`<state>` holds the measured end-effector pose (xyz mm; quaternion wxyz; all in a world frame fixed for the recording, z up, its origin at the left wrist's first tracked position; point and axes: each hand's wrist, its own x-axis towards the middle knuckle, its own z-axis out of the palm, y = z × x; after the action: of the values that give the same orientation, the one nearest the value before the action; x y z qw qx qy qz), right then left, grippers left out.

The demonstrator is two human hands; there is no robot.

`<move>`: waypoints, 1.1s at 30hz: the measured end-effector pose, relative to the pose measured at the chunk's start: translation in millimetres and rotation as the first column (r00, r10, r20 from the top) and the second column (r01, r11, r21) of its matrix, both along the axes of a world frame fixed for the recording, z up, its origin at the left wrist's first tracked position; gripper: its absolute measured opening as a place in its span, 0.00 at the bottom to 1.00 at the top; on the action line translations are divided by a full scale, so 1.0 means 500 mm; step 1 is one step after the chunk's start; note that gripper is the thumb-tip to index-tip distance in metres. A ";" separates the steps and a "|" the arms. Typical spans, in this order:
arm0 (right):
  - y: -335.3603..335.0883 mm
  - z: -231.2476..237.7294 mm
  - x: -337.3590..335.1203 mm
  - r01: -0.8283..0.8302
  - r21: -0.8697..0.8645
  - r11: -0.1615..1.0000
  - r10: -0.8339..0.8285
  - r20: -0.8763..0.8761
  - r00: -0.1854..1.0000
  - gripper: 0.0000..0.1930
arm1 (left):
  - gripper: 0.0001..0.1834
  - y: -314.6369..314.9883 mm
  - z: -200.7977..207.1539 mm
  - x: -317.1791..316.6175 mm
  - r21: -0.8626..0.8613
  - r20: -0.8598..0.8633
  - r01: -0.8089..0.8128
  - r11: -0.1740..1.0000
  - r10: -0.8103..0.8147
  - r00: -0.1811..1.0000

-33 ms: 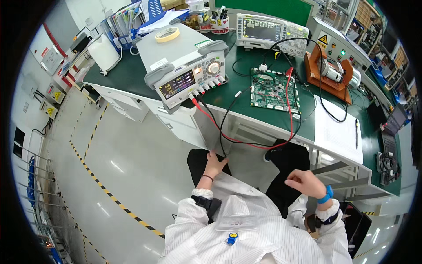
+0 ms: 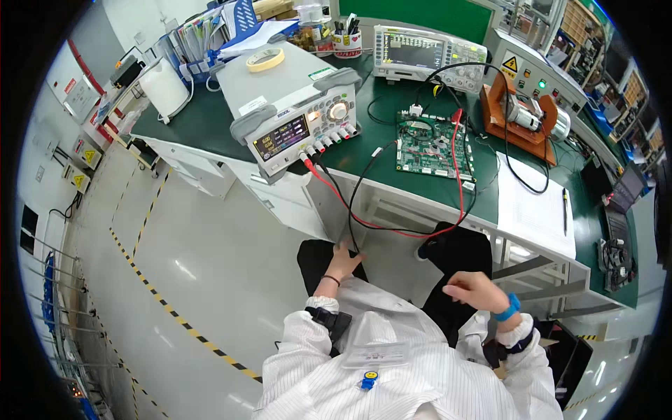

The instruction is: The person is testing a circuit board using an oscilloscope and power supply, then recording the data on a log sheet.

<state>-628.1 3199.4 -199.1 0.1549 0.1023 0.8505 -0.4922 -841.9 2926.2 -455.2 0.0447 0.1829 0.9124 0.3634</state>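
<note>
My left hand (image 2: 343, 263) lies over my left thigh, fingers spread. A black test lead (image 2: 352, 227) hangs down to its fingertips; whether they touch it I cannot make out. My right hand (image 2: 476, 291) hovers by my right thigh, its fingers curled together with nothing visible in them. On the bench ahead, a power supply (image 2: 287, 133) with a lit screen has a red lead (image 2: 385, 226) and black leads plugged into its front. The red lead reaches a green circuit board (image 2: 434, 143), where a white connector sits along the far edge.
An oscilloscope (image 2: 428, 58) stands behind the board. To the right are a motor on a brown stand (image 2: 521, 119), paper sheets (image 2: 535, 203) with a pen (image 2: 565, 210), and a control box (image 2: 539, 73). Masking tape (image 2: 265, 60) lies on the power supply. Leads droop over the bench edge.
My right hand has shifted slightly left. The view has moved a little, and the power supply's screen readings look different. My left hand stays over the thigh.
</note>
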 end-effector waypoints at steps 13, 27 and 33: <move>0.009 -0.309 -0.001 0.506 -0.797 -0.331 -0.109 0.565 0.818 0.08 | 0.18 0.036 0.434 0.160 0.844 0.413 -0.349 0.407 -0.909 -0.062; 0.331 0.410 0.161 0.281 -0.821 0.498 -0.866 -0.450 0.220 0.13 | 0.18 -0.026 0.414 0.169 0.802 0.280 -0.511 0.310 -0.950 -0.137; 0.433 0.376 -0.053 0.593 -0.507 0.625 -0.780 -0.376 0.500 0.10 | 0.27 0.045 0.556 0.133 0.480 0.757 0.614 0.627 -0.649 0.071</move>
<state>-654.4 3415.8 -11.1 -0.3018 0.2597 0.6511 -0.6462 -775.2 2948.7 -177.1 0.6677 0.3367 0.5588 0.3586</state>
